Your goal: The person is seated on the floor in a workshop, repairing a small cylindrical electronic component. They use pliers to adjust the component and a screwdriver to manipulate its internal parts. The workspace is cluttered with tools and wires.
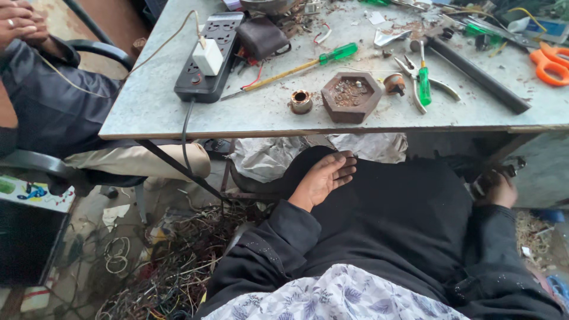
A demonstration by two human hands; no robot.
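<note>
a grey worktable (148, 115) carries a black power strip (208, 59) at nine o'clock, a hexagonal brown dish (351, 96) at centre, green-handled screwdriver (296, 70) just above it, pliers (424, 83) and orange scissors (550, 62) toward three o'clock.

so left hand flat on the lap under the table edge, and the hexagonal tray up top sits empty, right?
Not empty. The head view shows the hexagonal tray holding small metal scraps. The rest holds: the left hand lies flat on the lap, below the table edge.

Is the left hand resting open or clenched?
Open: the left hand lies flat on the dark lap, fingers stretched out.
</note>
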